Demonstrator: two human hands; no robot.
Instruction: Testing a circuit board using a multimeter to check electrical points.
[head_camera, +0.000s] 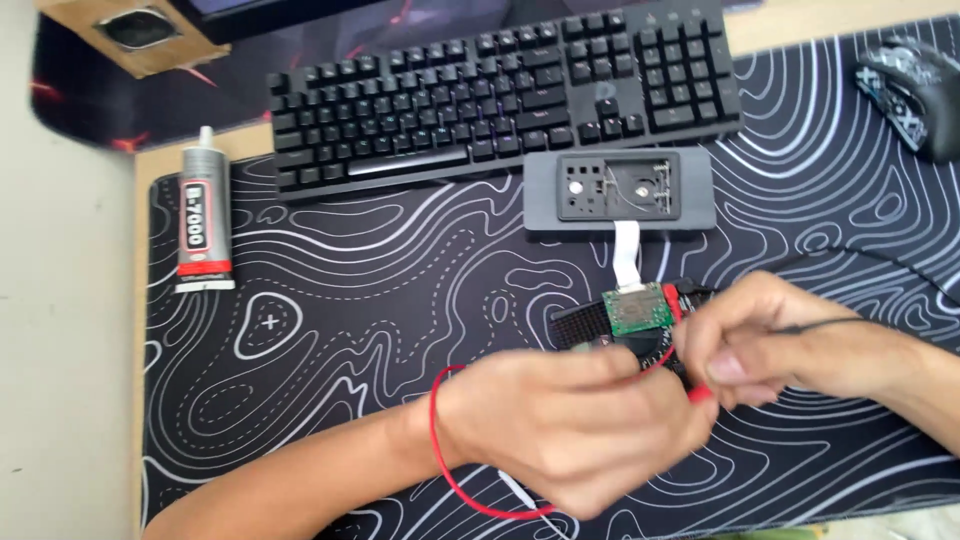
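Beyond my hands lies the grey housing (620, 192), its white ribbon cable (627, 252) running down to the green circuit board (637, 308) just above my fingers. My left hand (575, 425) and right hand (755, 345) pinch the red wire (447, 468). Board: light, fragile; grip edges only.

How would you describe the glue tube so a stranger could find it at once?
Start at the black keyboard and go to its left end. There, on the patterned desk mat's left edge, lies the glue tube. It is the only grey tube, with a white nozzle and red-and-black label.
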